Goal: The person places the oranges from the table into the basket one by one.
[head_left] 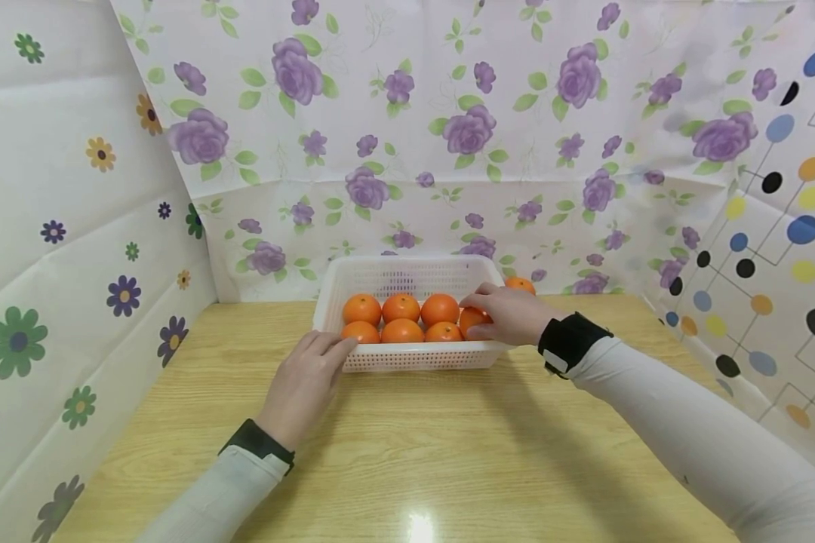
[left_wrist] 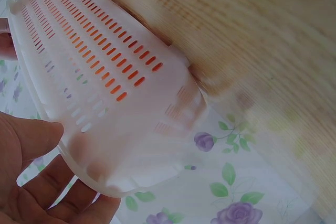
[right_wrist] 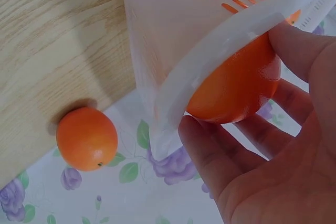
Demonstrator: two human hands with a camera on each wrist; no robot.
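A white plastic basket [head_left: 421, 359] with slotted walls stands at the back of the table, holding several oranges [head_left: 401, 330] in two rows. My left hand [head_left: 307, 383] holds the basket's front left corner; the left wrist view shows the thumb [left_wrist: 39, 136] on one side of the rim and the fingers on the other. At the basket's right end, my right hand [head_left: 512, 312] grips an orange [right_wrist: 239, 85] just inside the rim, thumb and fingers around it. Outside the basket, behind the right hand, lies one more orange [head_left: 520, 285].
The wooden table [head_left: 394, 445] stretches in front of the basket. A flowered sheet [head_left: 394, 151] hangs right behind it, with patterned sheets at the left [head_left: 75, 264] and the right [head_left: 781, 249].
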